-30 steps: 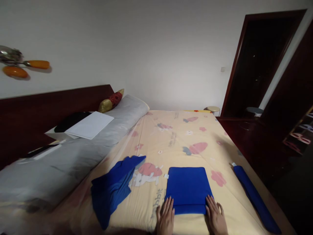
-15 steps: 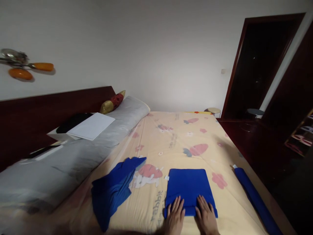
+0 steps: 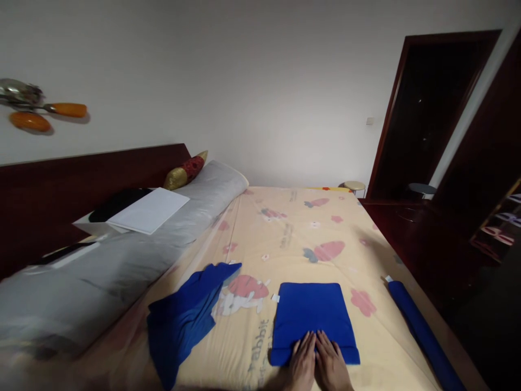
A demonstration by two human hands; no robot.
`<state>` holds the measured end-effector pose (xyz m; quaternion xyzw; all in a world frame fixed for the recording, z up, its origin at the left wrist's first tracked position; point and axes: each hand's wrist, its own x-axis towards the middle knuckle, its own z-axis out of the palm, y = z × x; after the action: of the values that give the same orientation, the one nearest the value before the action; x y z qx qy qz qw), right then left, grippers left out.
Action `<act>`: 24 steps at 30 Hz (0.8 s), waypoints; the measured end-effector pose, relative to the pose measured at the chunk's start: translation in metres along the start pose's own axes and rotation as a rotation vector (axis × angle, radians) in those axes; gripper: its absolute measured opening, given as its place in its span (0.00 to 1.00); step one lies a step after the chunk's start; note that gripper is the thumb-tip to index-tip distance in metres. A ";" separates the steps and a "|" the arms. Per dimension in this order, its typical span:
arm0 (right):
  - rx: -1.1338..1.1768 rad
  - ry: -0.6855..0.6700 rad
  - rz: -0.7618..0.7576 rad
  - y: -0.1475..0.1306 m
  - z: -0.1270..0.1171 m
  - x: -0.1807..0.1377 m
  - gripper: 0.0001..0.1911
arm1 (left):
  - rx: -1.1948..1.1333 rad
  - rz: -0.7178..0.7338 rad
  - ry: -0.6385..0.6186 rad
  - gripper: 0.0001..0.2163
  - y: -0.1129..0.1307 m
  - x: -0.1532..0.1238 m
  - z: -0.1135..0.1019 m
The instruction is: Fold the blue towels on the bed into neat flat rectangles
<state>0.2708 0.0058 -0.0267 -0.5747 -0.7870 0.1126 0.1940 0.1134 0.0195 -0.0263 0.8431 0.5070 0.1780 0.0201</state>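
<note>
A blue cloth (image 3: pixel 312 309) lies flat on the bed as a folded square, its near edge turned over into a narrow band. My left hand (image 3: pixel 303 359) rests palm down on the middle of that band, fingers stretched out. Right beside it, nearly touching, my right hand (image 3: pixel 330 358) lies flat on the same band. A small white label sticks out at the cloth's left side. To the left is a crumpled blue cloth (image 3: pixel 187 315). A rolled blue cloth (image 3: pixel 421 328) with a white label lies along the right edge of the bed.
The bed (image 3: pixel 285 260) has a cream sheet with carrot and rabbit prints. A long grey bolster (image 3: pixel 134 271) runs along the headboard, with a white box lid (image 3: pixel 150 210) on it. A red and gold cushion (image 3: pixel 186 171) is behind. Stools (image 3: pixel 355 186) stand beyond the bed.
Both hands have slid inward along the folded band, from apart to side by side at its middle. The view has shifted slightly.
</note>
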 end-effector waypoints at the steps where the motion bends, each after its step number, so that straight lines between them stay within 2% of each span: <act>1: -0.006 -0.003 0.030 0.003 -0.002 0.002 0.25 | 0.010 -0.006 0.001 0.23 -0.003 0.000 -0.002; 6: -0.109 0.087 0.304 0.047 -0.020 -0.005 0.25 | 0.174 -0.231 0.079 0.23 -0.045 -0.016 -0.023; 8: -0.129 0.076 0.330 0.061 -0.023 -0.011 0.25 | 0.230 -0.293 0.113 0.22 -0.058 -0.022 -0.028; 11: -0.133 0.097 0.371 0.065 -0.023 -0.018 0.27 | 0.305 -0.316 0.194 0.20 -0.061 -0.027 -0.031; 15: -0.103 0.230 0.377 0.057 -0.019 -0.029 0.26 | 0.321 -0.176 0.296 0.18 -0.052 -0.032 -0.031; 17: -0.082 0.222 0.347 0.056 -0.017 -0.039 0.22 | 0.288 -0.075 0.291 0.15 -0.052 -0.041 -0.027; 19: -0.082 0.208 0.344 0.057 -0.014 -0.052 0.24 | 0.268 -0.031 0.278 0.16 -0.057 -0.053 -0.020; 21: -0.098 0.222 0.352 0.055 -0.009 -0.064 0.28 | 0.244 0.016 0.253 0.20 -0.064 -0.066 -0.011; 24: -0.113 0.252 0.378 0.049 -0.002 -0.076 0.29 | 0.223 0.101 0.241 0.29 -0.071 -0.079 0.001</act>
<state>0.3343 -0.0507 -0.0581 -0.7315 -0.6398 0.0304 0.2337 0.0201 -0.0140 -0.0644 0.8371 0.4795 0.2212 -0.1432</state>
